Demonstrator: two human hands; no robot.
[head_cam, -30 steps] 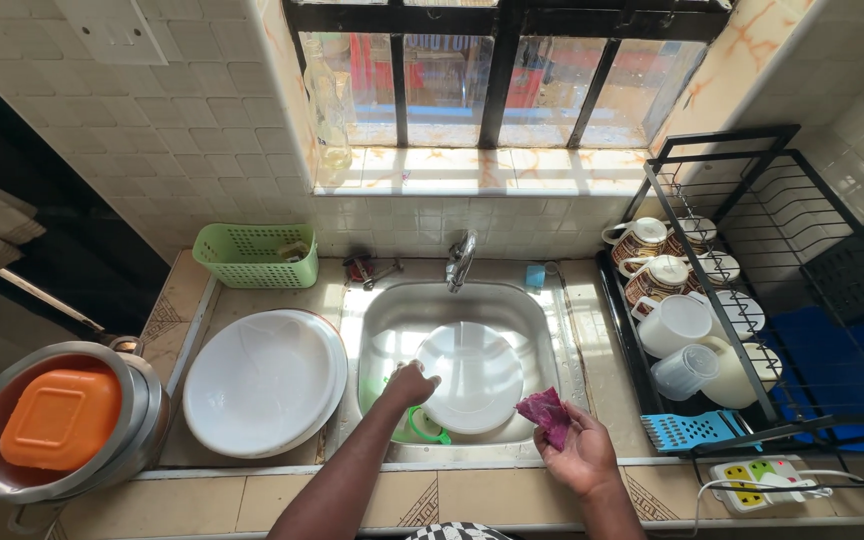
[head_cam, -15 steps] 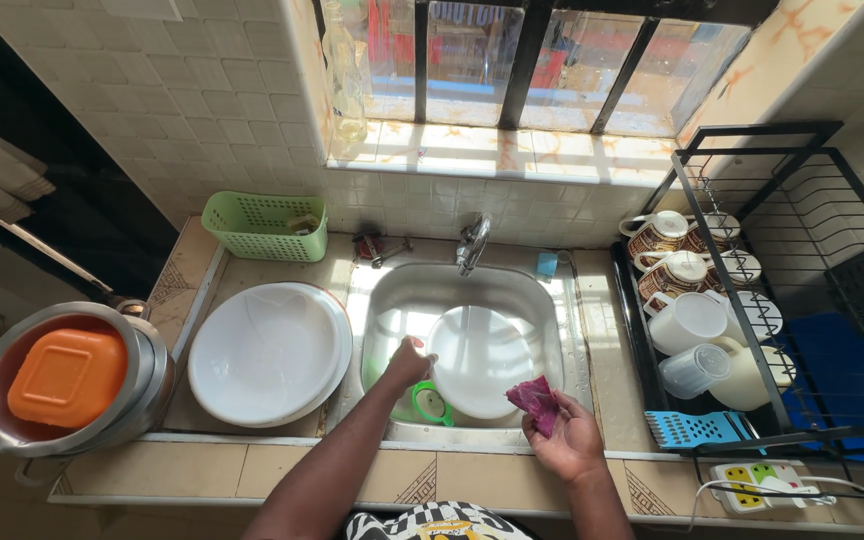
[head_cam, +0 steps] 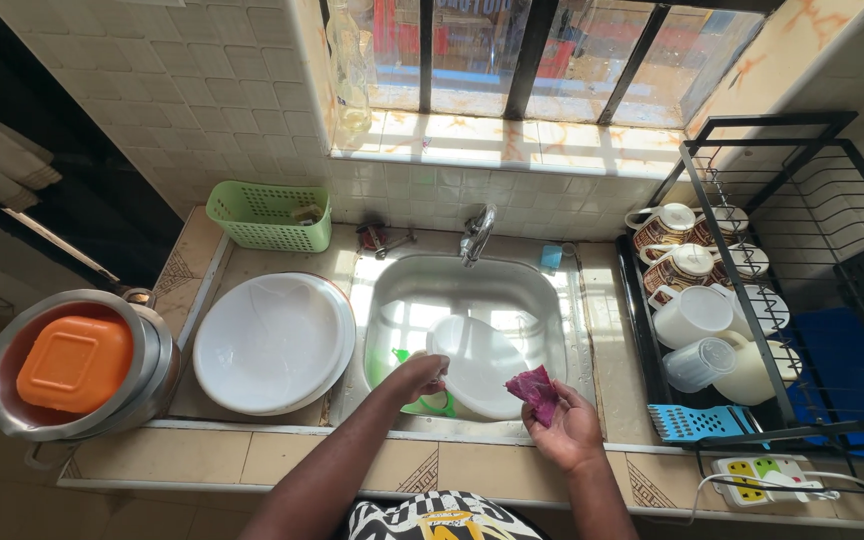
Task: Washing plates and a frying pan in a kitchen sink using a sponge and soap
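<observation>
Standing over a tiled bench, a person is working at a steel sink sunk into its middle, under a barred window. Off to the right, a black wire dish rack is crowding that end, its edge sitting just beside the sink rim and holding cups, a jug and a blue grater. On the left, a stack of broad white plates is filling the draining area, its rim nearly touching the sink's left edge. Further left, a steel bowl with an orange lid inside is hanging over the bench end. A green basket is sitting against the back wall. Inside the sink, a white plate is leaning tilted over a green item, leaving open basin behind it toward the tap. Left hand is gripping the plate's near left rim, fingers curled shut on it. Right hand is hovering at the sink's front edge, fingers pinching a crumpled magenta cloth just beside the plate's right rim.
</observation>
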